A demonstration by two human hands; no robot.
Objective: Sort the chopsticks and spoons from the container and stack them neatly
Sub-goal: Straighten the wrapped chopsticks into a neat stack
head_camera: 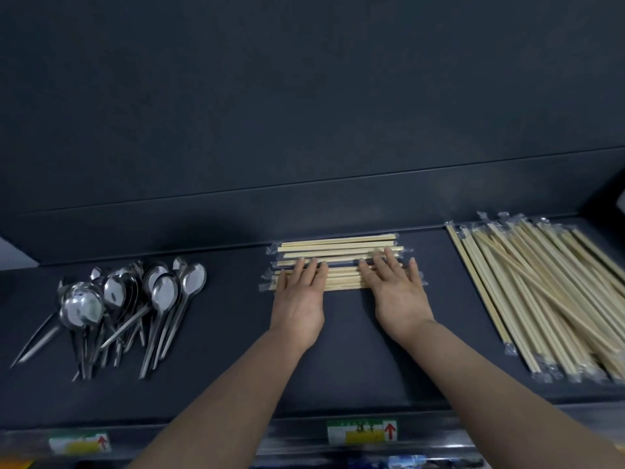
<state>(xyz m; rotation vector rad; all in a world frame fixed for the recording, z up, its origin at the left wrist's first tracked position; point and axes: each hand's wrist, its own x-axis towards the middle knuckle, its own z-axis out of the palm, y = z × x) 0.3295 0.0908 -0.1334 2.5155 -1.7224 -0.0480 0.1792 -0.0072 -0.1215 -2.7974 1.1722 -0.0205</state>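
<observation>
both hands (299, 294) (397, 291), fingers spread flat, press the row (338, 255) at 12 o'clock; spoons (115, 306) at 9 lie jumbled, chopsticks (548, 299) at 3 loosely piled.

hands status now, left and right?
Left hand: open, fingers flat on the row of plastic-wrapped wooden chopsticks.
Right hand: open, fingers flat on the same row.

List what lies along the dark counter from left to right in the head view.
pile of spoons → left hand → right hand → loose pile of wrapped chopsticks. The aligned chopstick row lies under both hands, so it is left out.
</observation>
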